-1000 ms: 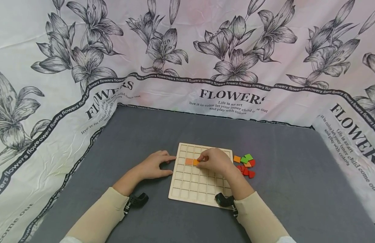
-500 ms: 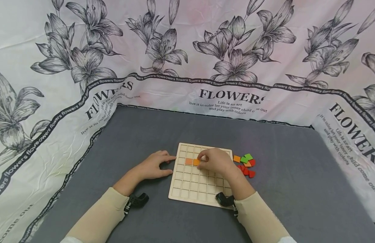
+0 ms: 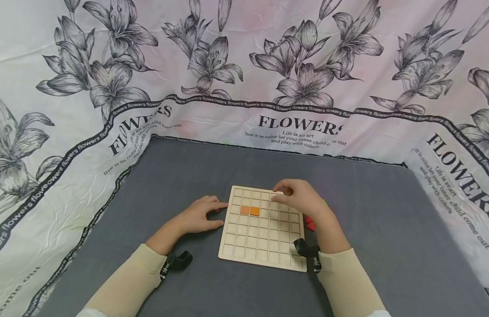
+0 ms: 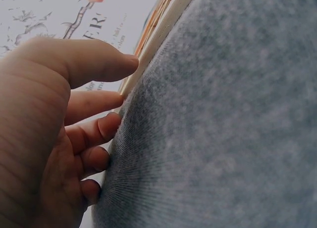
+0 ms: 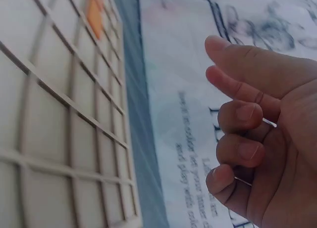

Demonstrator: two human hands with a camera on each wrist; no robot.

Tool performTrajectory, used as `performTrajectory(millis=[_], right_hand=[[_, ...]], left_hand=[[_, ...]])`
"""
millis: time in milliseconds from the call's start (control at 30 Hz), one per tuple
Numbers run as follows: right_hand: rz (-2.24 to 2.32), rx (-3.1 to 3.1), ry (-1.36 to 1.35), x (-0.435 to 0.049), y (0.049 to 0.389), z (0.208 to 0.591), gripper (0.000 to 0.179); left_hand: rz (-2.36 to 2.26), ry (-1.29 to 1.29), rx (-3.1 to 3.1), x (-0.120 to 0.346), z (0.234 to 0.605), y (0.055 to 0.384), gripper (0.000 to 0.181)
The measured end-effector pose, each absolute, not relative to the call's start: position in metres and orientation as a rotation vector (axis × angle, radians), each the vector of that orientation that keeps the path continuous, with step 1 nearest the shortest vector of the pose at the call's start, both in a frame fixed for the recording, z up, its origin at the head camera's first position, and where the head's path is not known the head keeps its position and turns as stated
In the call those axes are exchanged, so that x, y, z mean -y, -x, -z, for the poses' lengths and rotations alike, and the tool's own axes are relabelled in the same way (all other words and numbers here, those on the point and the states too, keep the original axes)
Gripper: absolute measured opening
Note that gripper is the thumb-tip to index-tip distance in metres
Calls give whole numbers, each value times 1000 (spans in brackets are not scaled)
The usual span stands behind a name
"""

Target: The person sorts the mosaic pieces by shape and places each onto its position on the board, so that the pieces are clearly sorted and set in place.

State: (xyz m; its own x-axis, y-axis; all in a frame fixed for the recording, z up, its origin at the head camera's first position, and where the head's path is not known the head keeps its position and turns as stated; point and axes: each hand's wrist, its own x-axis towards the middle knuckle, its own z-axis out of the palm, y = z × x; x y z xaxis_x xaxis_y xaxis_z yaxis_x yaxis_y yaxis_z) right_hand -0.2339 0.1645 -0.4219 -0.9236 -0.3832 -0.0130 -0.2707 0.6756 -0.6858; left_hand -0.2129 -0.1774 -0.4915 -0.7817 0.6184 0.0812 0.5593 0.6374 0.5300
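A plain beige left sleeve (image 3: 125, 275) and matching right sleeve (image 3: 349, 281) cover the forearms, white fabric (image 3: 90, 313) showing at their lower ends. Each wrist wears a black strap (image 3: 163, 269) with small pale flecks and a smooth black camera housing (image 3: 181, 261), curved like a hook. The left hand (image 3: 198, 215) and right hand (image 3: 301, 197) are bare.

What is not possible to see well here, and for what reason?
Head view: number of loose pieces beside the board, partly hidden by the right forearm.
Head view: the board's far right corner, behind the right hand.
Left wrist view: the board's top, seen nearly edge-on.
Right wrist view: outlines of the orange tiles, blurred.
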Motion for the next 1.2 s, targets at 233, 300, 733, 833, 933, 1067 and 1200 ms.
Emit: performTrajectory(millis=[233,300,733,833,933,1067,1200], right_hand=[[1202,-2745,451,-193,237,413,28],[1216,-2758,430,-200,237,411,29],[1169,-2795,284,-251,243,423,37],[1161,-2767,259,-261,245,429,37],[1154,-2716,221,-273,245,436,36],[1109,-2652,171,-286,243,442,36],[1041,-2582,142,-292,240,445,39]], left_hand=[[-834,-999,-2755,177,492,213,52],[-834,-998,-2759,178,494,213,51],[-848,-989,-2754,176,493,212,51],[-849,-990,-2757,176,492,212,50],[-849,-999,-2761,176,491,211,50],[-856,-1010,-2762,176,490,211,50],[-852,-1010,-2762,176,492,212,49]])
